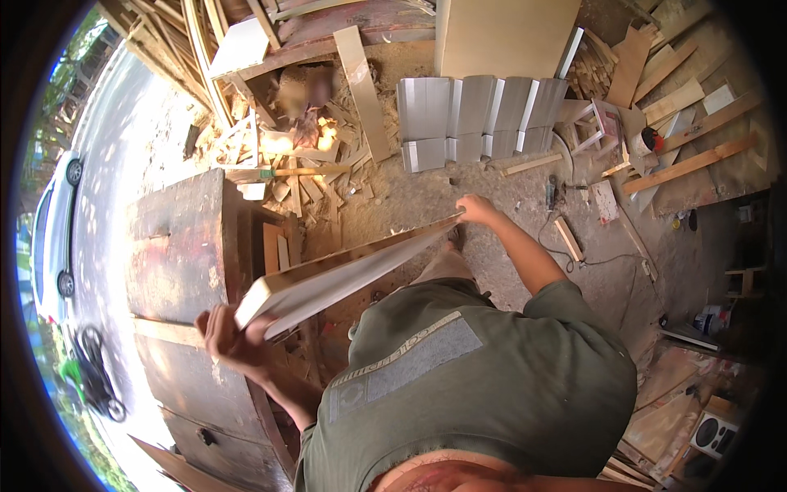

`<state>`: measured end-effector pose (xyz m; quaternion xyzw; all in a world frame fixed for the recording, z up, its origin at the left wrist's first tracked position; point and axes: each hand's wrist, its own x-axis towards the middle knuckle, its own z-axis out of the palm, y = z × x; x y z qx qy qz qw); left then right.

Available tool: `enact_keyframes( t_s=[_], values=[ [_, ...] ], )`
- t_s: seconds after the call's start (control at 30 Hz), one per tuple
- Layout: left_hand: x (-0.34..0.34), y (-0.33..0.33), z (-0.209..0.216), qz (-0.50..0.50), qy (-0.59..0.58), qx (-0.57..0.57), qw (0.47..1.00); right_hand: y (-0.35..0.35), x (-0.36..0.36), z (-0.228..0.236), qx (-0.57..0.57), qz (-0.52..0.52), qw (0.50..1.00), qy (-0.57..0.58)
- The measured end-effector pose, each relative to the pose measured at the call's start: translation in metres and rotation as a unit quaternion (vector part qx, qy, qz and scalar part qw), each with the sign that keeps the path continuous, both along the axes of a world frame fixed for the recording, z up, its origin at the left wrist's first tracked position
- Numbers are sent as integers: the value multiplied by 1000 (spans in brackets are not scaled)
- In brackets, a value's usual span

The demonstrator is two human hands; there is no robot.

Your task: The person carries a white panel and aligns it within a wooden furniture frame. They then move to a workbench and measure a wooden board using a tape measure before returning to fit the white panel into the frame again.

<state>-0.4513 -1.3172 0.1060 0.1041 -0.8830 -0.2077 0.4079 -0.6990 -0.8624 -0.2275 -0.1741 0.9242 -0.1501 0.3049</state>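
A long wooden panel point(352, 285) with a pale face and a brown edge slants in front of my body, held clear of the ground. My left hand point(234, 338) grips its near left end, beside the worn workbench point(176, 246); the fingers curl around the corner. Its far right end sits in my right hand point(477, 208), arm stretched out over the floor. The left end looks larger and closer than the right. Part of the panel's underside is hidden.
Wood scraps and a plank point(362, 94) lie at the far left. Grey corrugated sheet point(484, 119) leans against a large tan board point(508, 37). A corded power tool point(551, 193) and a small stool point(602, 127) are right. Outside left, a car point(56, 238) and motorcycle point(100, 373) stand on the road.
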Motion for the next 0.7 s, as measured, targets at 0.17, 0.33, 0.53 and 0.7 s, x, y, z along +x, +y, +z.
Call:
enact_keyframes(
  t_s=[0.17,0.33,0.53,0.7],
  values=[
    [-148,118,-17,-102,-87,-146,980,-3,-46,124,-357,33,933,-12],
    [-263,197,-65,-113,-142,-202,962,3,-76,205,-537,15,840,77],
    [-354,255,-87,-140,-191,-233,943,18,-152,219,-337,68,839,421],
    [-415,288,-107,-171,-184,-186,950,23,-227,230,-145,144,887,413]
  ],
)
